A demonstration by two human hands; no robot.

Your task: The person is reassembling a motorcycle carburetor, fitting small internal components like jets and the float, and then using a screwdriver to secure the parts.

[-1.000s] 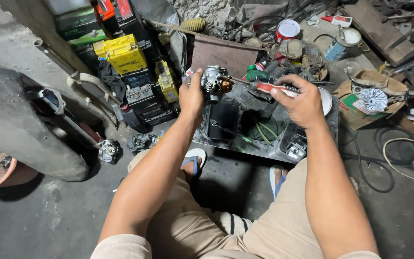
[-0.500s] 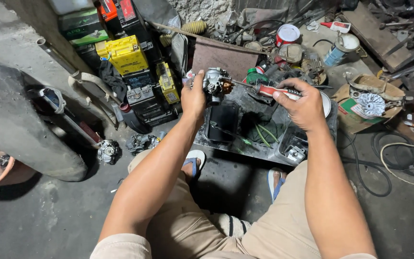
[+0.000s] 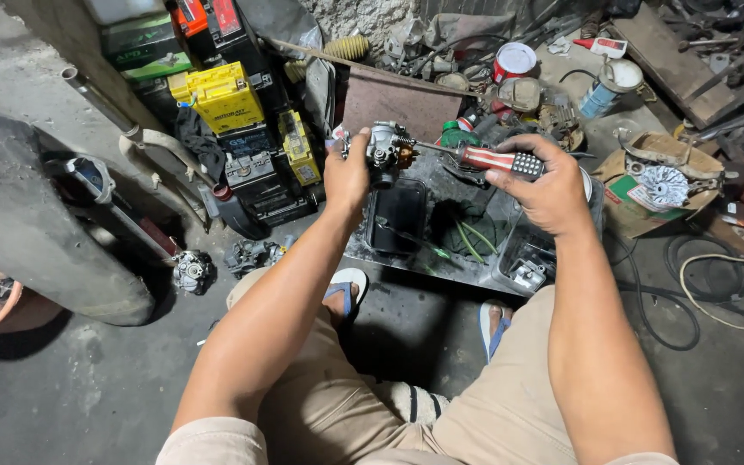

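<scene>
Setting: dark, oil-stained concrete floor of a cluttered workshop, seen from the head camera looking down past the person's knees and tan shorts.
Work surface: a low metal tray sits on the floor in front of the person, with a black rectangular tub and some green wires in it.
Left hand: the left hand is raised over the tray, fingers curled tight around the near side of a small grey metal carburetor, thumb on top.
Carburetor: held in the air above the tray's far edge, its brass-coloured end facing the right hand.
Right hand: the right hand is closed in a loose fist around the handle of a screwdriver, fingertips wrapped over the top.
Screwdriver: red-and-white striped handle with a dark dotted end, lying nearly level; its thin shaft runs left and its tip meets the carburetor's side.
Left of the hands: stacked vehicle batteries, one yellow battery on top of black ones, beside a grey mudguard or tyre.
On the floor near the left knee: another small carburetor body.
Right of the hands: an open cardboard box holding a white finned part, and coiled cables on the floor.
Far side: a red tin, a blue-and-white can and assorted scrap parts.
Feet: blue-strapped sandals show below the tray.
</scene>
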